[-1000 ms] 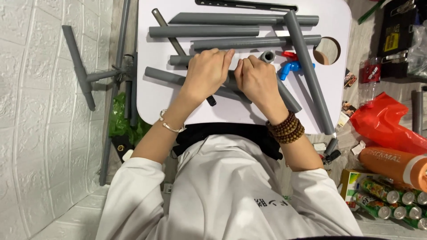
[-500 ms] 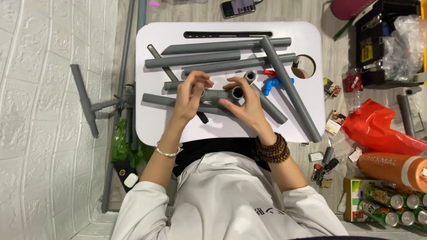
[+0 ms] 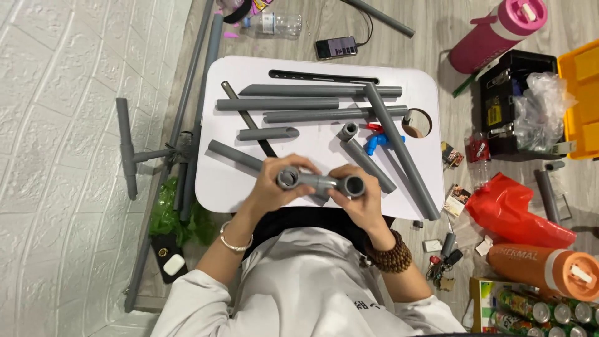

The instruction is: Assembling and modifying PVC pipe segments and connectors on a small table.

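Holding a short grey pipe piece (image 3: 319, 181) with a fitting on each end, just above the near edge of the white table (image 3: 218, 181)

Seen from my head camera: my left hand (image 3: 271, 187) is wrapped around the left fitting and my right hand (image 3: 359, 196) pinches the right one, so I judge I'm seating the joints; next calls for a firm, straight push. Off the table to my right lie a red bag (image 3: 511, 209), an orange bottle (image 3: 546, 268), a pink bottle (image 3: 493, 34) and a black box with a yellow label (image 3: 508, 103)
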